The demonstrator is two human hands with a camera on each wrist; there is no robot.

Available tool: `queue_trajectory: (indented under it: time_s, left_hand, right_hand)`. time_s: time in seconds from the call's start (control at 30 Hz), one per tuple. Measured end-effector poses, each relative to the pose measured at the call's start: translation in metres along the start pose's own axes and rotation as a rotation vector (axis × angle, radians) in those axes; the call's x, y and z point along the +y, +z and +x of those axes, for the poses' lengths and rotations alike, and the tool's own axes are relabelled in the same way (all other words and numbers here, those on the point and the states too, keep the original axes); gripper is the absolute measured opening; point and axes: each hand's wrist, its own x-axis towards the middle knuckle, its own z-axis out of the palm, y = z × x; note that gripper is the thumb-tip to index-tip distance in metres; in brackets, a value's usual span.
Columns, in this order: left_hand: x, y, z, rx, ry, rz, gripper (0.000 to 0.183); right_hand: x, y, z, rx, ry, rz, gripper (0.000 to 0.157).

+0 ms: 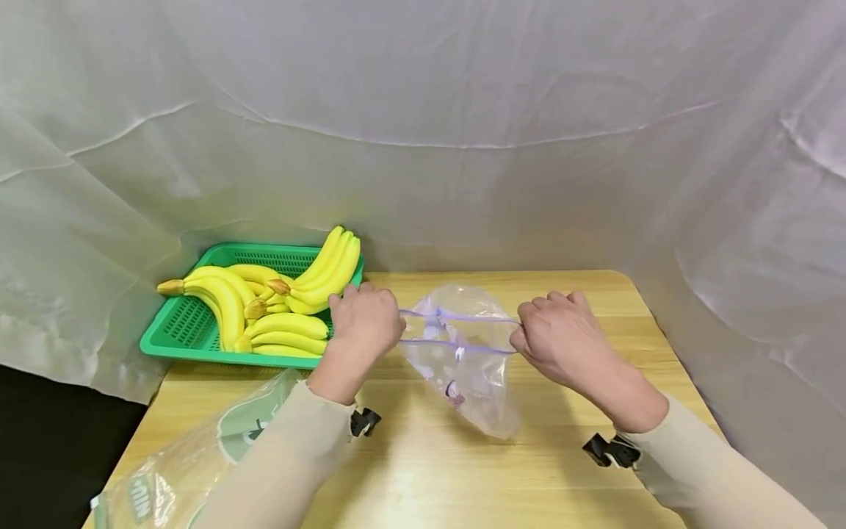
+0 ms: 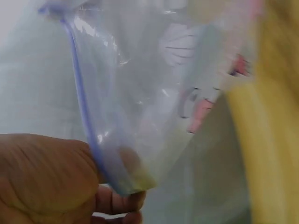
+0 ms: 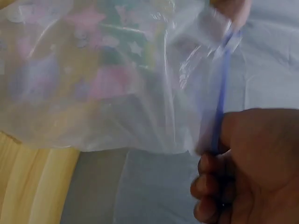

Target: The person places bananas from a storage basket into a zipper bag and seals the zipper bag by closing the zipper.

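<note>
A clear zip bag (image 1: pixel 463 367) with purple zip strips and small printed pictures hangs between my two hands above the table. My left hand (image 1: pixel 366 321) pinches one end of its zip edge, and my right hand (image 1: pixel 562 339) grips the other end. Two purple lines run apart between them, so the mouth looks parted. In the left wrist view, thumb and fingers of the left hand (image 2: pixel 51 177) hold a corner of the bag (image 2: pixel 131 93). In the right wrist view, the right hand (image 3: pixel 252 163) has curled fingers at the purple strip of the bag (image 3: pixel 117 84).
At the back left, a green basket (image 1: pixel 155 342) holds several banana bunches (image 1: pixel 291 330), one leaning over its right rim. A larger clear and green plastic bag (image 1: pixel 198 441) lies at the front left, partly behind my left forearm. Grey cloth (image 1: pixel 463 206) hangs around the wooden table (image 1: pixel 449 485).
</note>
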Motion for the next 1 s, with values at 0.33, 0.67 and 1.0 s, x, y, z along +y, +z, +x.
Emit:
queue_trajectory:
  time_s: [0.33,0.67,1.0]
  left_hand:
    - [0.036,-0.037,-0.007,-0.026,0.131,-0.116,0.044]
    - [0.017,-0.043,0.006,-0.173,0.036,0.086,0.012]
    - [0.032,-0.062,-0.004,-0.044,0.177,-0.127,0.035]
  right_hand:
    - [-0.017,-0.026,0.025,-0.084,0.129,0.233,0.038]
    - [0.006,-0.054,0.015,-0.042,0.149,-0.016,0.029]
    - [-0.012,-0.046,0.027,0.036,0.024,0.029,0.032]
